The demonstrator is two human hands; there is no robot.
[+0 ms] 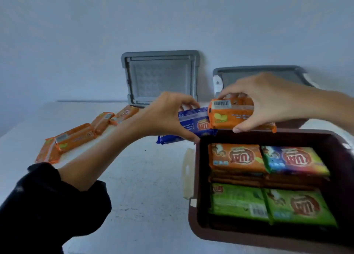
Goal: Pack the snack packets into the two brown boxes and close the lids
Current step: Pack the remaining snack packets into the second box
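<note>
Head view sets a rectangular brown plastic box (193, 211) at lower right. It is open, and its top layer shows an orange packet (236, 158), a blue-and-green packet (295, 160) and two green packets (238, 202) lying flat side by side. Darker edges between them suggest more packets underneath, though blur keeps us from counting.

Above the far rim of that box we see both hands busy. The left hand (168, 117), reaching out of a black sleeve (47, 206), pinches a blue foil snack packet (191, 128) between thumb and curled fingers. The right hand (268, 98) grips an orange foil snack packet with a barcode (232, 114) from above, thumb on the near side. The two packets touch end to end.

On the white table (143, 177) at left lie several loose orange packets (74, 137) in a ragged line, well apart from the box. Two grey plastic lids (161, 75) lean against the wall behind.

We judge the packing of this box well advanced but unfinished. The two held packets and the loose ones on the table have yet to go in, and neither lid is on. A dark brown strip (293, 123) under the right forearm may be the second box, but we cannot tell, nor how full it is.
</note>
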